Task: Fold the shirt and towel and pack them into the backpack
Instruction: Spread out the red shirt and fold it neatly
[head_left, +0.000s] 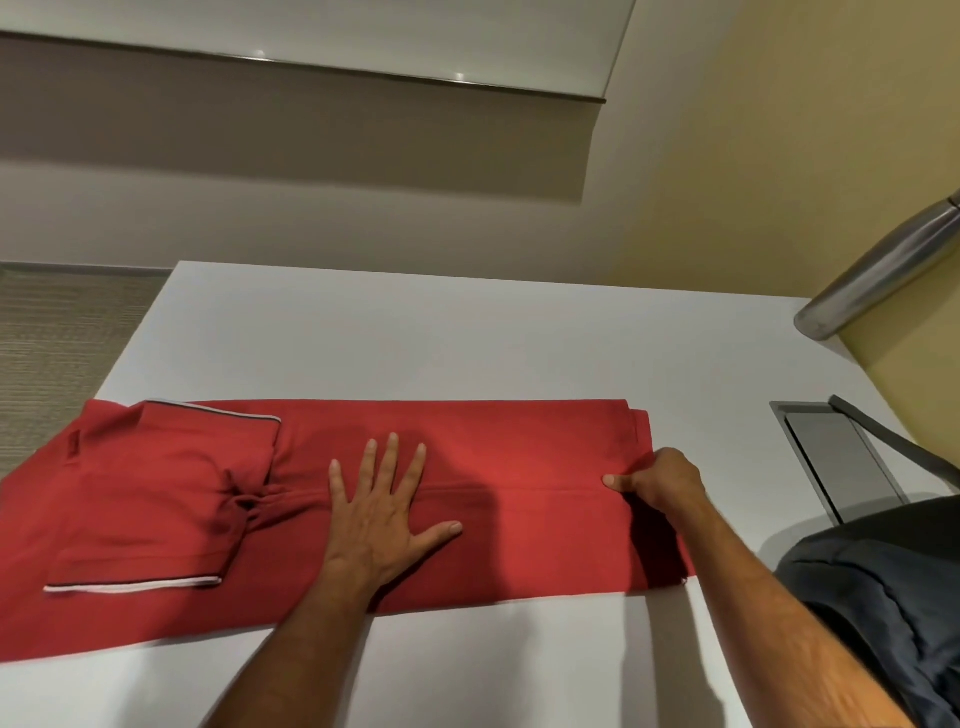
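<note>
Forearms enter from the near edge, 2 of them, both bare, reaching onto a white table (467, 338). Red shirt (493, 441) lies flat across the table, long axis running left to right; sleeves already folded in over the body at the left, collar end off toward the left edge, hem at the right. Left hand (382, 514) rests palm down near the shirt's middle, fingers spread flat, pinning the cloth. Right hand (657, 480) sits at the hem end, thumb and fingers pinched on the edge of the fabric there. Judgement: next fold goes along the long axis, hem carried leftward over the pinning hand's line; right hand is the one placed to carry it, left hand serves as the crease anchor. Dark backpack (893, 597) sits at the near right, just beside the right forearm, apart from the shirt. Metal bottle (883, 265) stands far right; grey recessed hatch (841, 457) right of the hem. Nothing lies on the fold path. Towel not in view.
</note>
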